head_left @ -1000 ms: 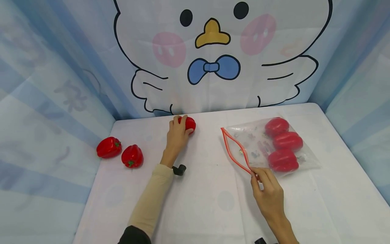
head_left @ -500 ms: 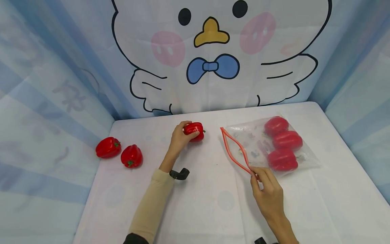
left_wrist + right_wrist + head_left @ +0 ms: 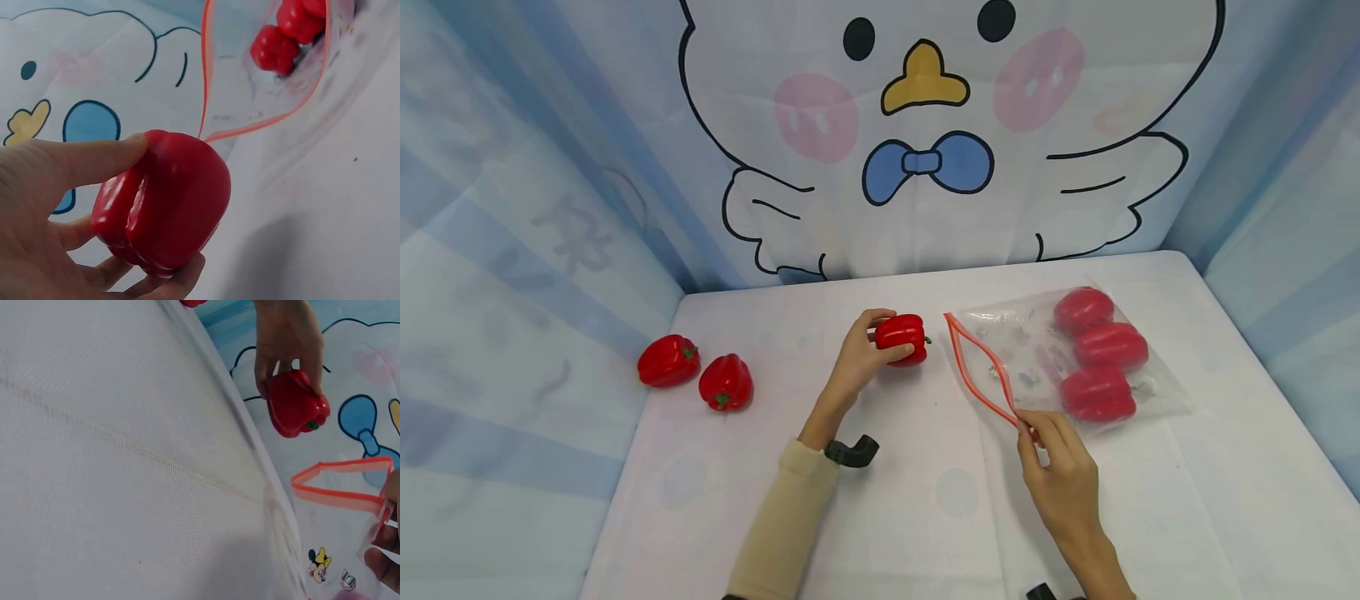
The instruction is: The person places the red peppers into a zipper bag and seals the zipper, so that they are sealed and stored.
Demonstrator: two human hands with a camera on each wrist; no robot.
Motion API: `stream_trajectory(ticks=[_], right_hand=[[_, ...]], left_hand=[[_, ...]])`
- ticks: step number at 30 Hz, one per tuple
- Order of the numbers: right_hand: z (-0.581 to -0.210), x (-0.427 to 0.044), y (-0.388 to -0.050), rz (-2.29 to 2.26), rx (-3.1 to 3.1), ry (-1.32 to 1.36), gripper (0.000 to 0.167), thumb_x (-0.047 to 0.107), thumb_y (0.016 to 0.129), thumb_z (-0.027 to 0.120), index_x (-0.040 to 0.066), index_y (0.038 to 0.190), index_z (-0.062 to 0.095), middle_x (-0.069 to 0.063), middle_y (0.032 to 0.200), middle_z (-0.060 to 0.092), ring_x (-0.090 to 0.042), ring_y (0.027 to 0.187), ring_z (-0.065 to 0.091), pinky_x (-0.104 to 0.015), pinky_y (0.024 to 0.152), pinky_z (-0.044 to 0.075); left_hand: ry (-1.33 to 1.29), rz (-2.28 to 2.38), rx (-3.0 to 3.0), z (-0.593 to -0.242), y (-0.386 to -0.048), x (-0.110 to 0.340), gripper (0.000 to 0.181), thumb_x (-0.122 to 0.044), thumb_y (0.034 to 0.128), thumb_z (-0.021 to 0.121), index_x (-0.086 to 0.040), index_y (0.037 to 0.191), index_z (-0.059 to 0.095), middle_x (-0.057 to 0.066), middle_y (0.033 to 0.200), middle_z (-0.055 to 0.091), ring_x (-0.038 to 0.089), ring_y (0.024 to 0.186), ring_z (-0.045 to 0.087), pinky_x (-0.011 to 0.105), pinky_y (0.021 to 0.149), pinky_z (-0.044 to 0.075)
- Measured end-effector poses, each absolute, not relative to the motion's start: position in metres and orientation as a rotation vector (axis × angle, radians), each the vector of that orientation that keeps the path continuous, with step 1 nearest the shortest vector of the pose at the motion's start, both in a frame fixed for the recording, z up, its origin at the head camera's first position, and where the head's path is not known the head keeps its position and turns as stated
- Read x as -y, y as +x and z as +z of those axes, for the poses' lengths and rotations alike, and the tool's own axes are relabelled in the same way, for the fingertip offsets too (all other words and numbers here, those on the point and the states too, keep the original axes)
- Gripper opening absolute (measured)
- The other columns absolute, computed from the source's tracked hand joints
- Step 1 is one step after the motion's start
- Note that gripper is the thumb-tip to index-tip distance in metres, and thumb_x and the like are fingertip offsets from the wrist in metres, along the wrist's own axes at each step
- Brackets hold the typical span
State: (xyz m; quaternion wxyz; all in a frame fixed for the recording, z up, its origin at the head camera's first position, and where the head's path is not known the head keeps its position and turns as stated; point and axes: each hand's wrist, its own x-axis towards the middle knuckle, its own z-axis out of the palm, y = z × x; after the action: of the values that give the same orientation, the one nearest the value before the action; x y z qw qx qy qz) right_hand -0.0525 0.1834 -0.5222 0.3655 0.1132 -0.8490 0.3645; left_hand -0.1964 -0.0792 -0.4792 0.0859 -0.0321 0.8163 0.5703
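My left hand (image 3: 859,357) grips a red bell pepper (image 3: 901,340) with thumb and fingers, just left of a clear zip bag (image 3: 1022,333). In the left wrist view the held pepper (image 3: 175,200) hangs above the table, its shadow off to the right. The bag's orange-edged mouth gapes toward that pepper. My right hand (image 3: 1060,471) pinches the near corner of this mouth; the right wrist view shows only its fingertips (image 3: 386,565) at the edge. Inside the bag lie three red bell peppers (image 3: 1108,347), side by side at its far end.
Two more red bell peppers, one on its side (image 3: 668,361) and one with its stem toward me (image 3: 726,383), lie at the table's left. A cartoon-printed curtain (image 3: 925,225) stands behind the white table (image 3: 917,517), and blue-white curtains flank both sides.
My left hand has brought the bell pepper from the table's back edge rightward and nearer, toward the bag's mouth. The right hand and the bag stay in place.
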Motion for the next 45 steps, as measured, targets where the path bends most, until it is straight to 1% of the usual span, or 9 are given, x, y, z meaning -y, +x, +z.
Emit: stream_trajectory(ticks=[10, 18, 26, 36, 41, 45], right_hand=[[-0.524, -0.183, -0.053, 0.943, 2.178, 0.291, 0.032, -0.010, 0.081, 0.074, 0.003, 0.109, 0.078, -0.009, 0.095, 0.072, -0.017, 0.078, 0.061, -0.003, 0.083, 0.042], [-0.524, -0.184, -0.053, 0.939, 2.187, 0.298, 0.032, -0.010, 0.081, 0.075, 0.003, 0.110, 0.077, -0.010, 0.096, 0.072, -0.017, 0.078, 0.061, -0.003, 0.083, 0.043], [-0.523, -0.183, -0.051, 0.935, 2.212, 0.296, 0.033, -0.011, 0.081, 0.076, 0.003, 0.111, 0.077, -0.008, 0.096, 0.072, -0.017, 0.078, 0.062, -0.004, 0.082, 0.044], [-0.523, -0.182, -0.051, 0.927, 2.215, 0.296, 0.033, -0.011, 0.080, 0.076, 0.003, 0.110, 0.077, -0.008, 0.096, 0.071, -0.017, 0.077, 0.063, -0.003, 0.083, 0.044], [-0.522, -0.182, -0.051, 0.929, 2.211, 0.294, 0.032, -0.010, 0.081, 0.075, 0.002, 0.110, 0.077, -0.009, 0.096, 0.071, -0.018, 0.078, 0.063, -0.002, 0.084, 0.043], [-0.522, -0.182, -0.051, 0.932, 2.203, 0.294, 0.032, -0.010, 0.081, 0.075, 0.002, 0.111, 0.077, -0.009, 0.096, 0.072, -0.018, 0.078, 0.063, -0.001, 0.085, 0.043]], left_hand=[[0.079, 1.752, -2.408, -0.485, -0.179, 0.055, 0.067, -0.021, 0.0875, 0.083, -0.014, 0.146, 0.050, 0.010, 0.150, 0.052, 0.030, 0.138, 0.048, 0.049, 0.102, 0.058], [0.181, 1.736, -2.398, -0.492, -0.167, 0.036, 0.066, -0.025, 0.0883, 0.082, -0.016, 0.145, 0.051, 0.008, 0.145, 0.053, 0.025, 0.133, 0.051, 0.046, 0.100, 0.059], [0.273, 1.692, -2.457, -0.493, -0.158, 0.018, 0.065, -0.027, 0.0878, 0.083, -0.015, 0.144, 0.053, 0.008, 0.140, 0.056, 0.025, 0.130, 0.055, 0.042, 0.098, 0.060], [0.334, 1.640, -2.508, -0.495, -0.150, -0.001, 0.063, -0.027, 0.0883, 0.083, -0.016, 0.143, 0.055, 0.007, 0.138, 0.057, 0.024, 0.128, 0.058, 0.037, 0.098, 0.060], [0.348, 1.638, -2.521, -0.497, -0.150, -0.010, 0.064, -0.026, 0.0880, 0.083, -0.013, 0.144, 0.055, 0.008, 0.138, 0.058, 0.023, 0.127, 0.058, 0.031, 0.096, 0.059], [0.345, 1.648, -2.561, -0.499, -0.151, -0.019, 0.063, -0.026, 0.0876, 0.084, -0.010, 0.142, 0.057, 0.009, 0.137, 0.060, 0.024, 0.125, 0.060, 0.030, 0.095, 0.060]])
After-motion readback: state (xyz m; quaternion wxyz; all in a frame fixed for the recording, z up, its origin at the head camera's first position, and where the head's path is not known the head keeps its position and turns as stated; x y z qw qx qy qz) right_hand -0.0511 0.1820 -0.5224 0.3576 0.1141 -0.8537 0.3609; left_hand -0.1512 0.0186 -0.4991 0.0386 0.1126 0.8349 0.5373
